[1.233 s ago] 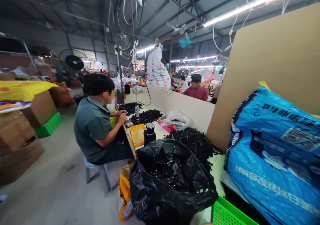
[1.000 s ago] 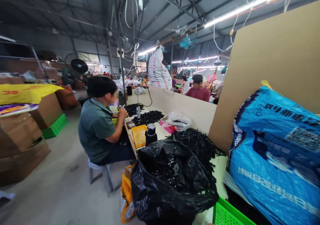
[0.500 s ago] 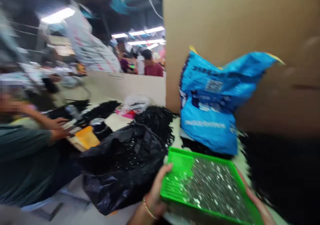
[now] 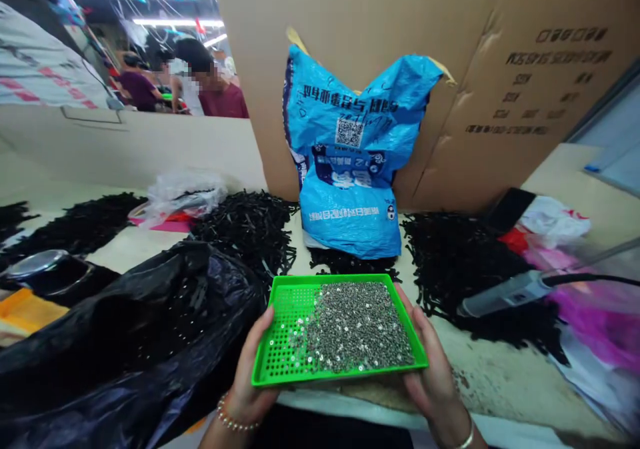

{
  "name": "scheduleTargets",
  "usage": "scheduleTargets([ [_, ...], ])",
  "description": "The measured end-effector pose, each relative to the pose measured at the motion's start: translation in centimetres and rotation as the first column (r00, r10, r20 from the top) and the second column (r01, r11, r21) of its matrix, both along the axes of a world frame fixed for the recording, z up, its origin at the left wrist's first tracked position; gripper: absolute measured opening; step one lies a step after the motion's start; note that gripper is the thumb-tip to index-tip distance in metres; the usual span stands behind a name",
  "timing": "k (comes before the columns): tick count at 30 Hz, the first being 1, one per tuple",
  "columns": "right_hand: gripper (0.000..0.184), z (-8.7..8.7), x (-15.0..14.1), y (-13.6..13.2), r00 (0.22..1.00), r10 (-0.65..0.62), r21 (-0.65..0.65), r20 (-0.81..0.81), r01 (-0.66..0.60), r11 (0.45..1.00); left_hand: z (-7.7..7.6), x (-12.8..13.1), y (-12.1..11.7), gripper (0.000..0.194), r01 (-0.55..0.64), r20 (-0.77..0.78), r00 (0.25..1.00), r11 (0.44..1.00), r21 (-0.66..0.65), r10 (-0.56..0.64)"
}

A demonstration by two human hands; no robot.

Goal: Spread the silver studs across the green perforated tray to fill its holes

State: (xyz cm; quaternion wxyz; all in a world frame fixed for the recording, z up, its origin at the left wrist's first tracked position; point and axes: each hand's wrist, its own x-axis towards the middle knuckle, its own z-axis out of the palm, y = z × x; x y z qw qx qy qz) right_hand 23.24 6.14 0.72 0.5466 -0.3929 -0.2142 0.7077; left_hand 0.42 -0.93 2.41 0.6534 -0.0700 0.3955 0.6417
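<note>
A green perforated plastic tray (image 4: 265,376) is held level over the table's front edge. Small shiny metal pieces (image 4: 360,322), some ring-shaped, cover its middle and right; the left part shows bare holes with a few scattered pieces. My left hand (image 4: 253,362) grips the tray's left side, thumb on the rim and fingers beneath. On the opposite side my right hand (image 4: 427,356) is closed round the edge, its fingers partly hidden under the tray. Just beyond the tray stands a blue printed bag (image 4: 350,176) leaning on cardboard.
A black plastic bag (image 4: 200,342) with small bits on it lies at my left. Piles of black strips (image 4: 245,229) spread over the table (image 4: 475,362). At right lies a grey handheld tool (image 4: 505,294) with a cable. A cardboard panel (image 4: 450,9) rises behind; people (image 4: 220,89) work beyond it.
My view has swung right, bringing the handheld tool into sight; the co-worker at left is out of view. The tray has come to the middle, still in both hands, and looks more level.
</note>
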Motion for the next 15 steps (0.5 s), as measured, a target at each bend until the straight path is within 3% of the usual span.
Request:
scheduleTargets([
  [7, 0.055, 0.1, 0.2, -0.7, 1.0, 0.003, -0.001, -0.002, -0.003, 1.0, 1.5, 0.1, 0.0, 0.037, -0.03, -0.049, 0.998, 0.997, -0.067, 0.027],
  [15, 0.056, 0.1, 0.6, -0.8, 1.0, -0.003, -0.001, -0.027, 0.003, 1.0, 1.4, 0.5, 0.4, 0.036, -0.028, -0.056, 0.998, 0.994, -0.107, 0.022],
])
